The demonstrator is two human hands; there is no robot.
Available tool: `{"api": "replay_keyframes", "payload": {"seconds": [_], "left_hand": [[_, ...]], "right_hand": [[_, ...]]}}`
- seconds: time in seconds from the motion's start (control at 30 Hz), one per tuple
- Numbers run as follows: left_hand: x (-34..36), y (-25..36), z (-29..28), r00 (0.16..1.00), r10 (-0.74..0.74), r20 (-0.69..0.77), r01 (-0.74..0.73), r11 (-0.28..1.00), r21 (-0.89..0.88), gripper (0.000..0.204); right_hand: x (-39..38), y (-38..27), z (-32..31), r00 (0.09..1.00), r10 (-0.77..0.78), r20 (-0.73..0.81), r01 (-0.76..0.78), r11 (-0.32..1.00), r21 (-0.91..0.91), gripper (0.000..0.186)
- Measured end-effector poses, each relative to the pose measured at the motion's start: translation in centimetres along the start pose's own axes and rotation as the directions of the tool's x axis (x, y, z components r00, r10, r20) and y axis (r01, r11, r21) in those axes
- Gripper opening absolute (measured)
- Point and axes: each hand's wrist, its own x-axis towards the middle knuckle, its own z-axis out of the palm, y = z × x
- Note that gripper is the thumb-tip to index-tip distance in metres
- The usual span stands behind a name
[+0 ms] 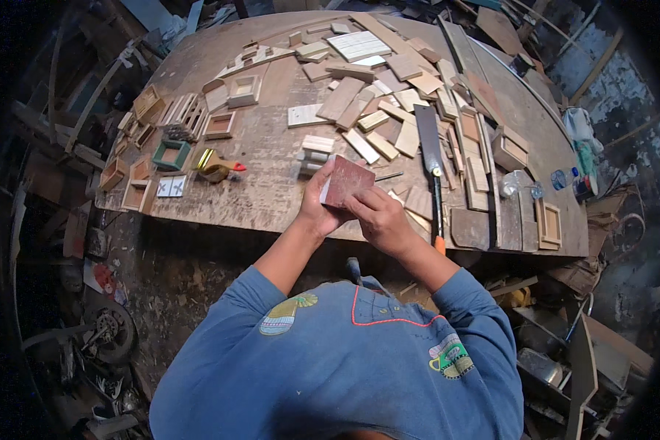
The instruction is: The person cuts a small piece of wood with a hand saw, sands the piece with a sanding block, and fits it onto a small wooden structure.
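Observation:
Over the table's near edge, a reddish-brown, roughly square piece of sandpaper [350,181] is held up between my two hands, with a pale edge showing on its left. My left hand [315,204] is closed around its left side and underside. At its lower right corner, the fingers of my right hand [380,218] are bent and pressed against it. Just behind lie a small pale wood block [317,142] and a thin dark rod [389,176]. To the right rests a handsaw [430,143] with a dark blade and an orange-tipped handle.
Many loose wood pieces [345,99] cover the middle of the wooden table [264,194]. At left are small wooden boxes [243,90], a green box [171,155] and a paintbrush [218,167]. Long strips [484,169], a wooden frame [548,224] and a plastic bottle [562,178] lie right.

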Motion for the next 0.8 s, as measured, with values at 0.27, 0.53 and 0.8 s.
{"api": "replay_keyframes", "payload": {"seconds": [0.27,0.53,0.8], "left_hand": [[-5.0,1.8,-4.0,0.999,-0.045,-0.015,0.044,0.998,-0.042,0.068],[-7.3,2.6,-5.0,0.998,-0.066,0.021,0.067,0.997,-0.040,0.081],[-4.4,1.5,-6.8,0.995,-0.061,-0.076,0.051,0.991,-0.125,0.082]], "right_hand": [[-0.5,-2.7,4.5,0.999,0.031,0.039,-0.033,0.999,0.041,0.044],[-7.1,9.6,7.4,0.266,0.788,0.555,-0.668,-0.265,0.696,0.026],[-6.8,15.2,12.1,0.546,0.820,0.171,-0.834,0.513,0.204,0.022]]}}
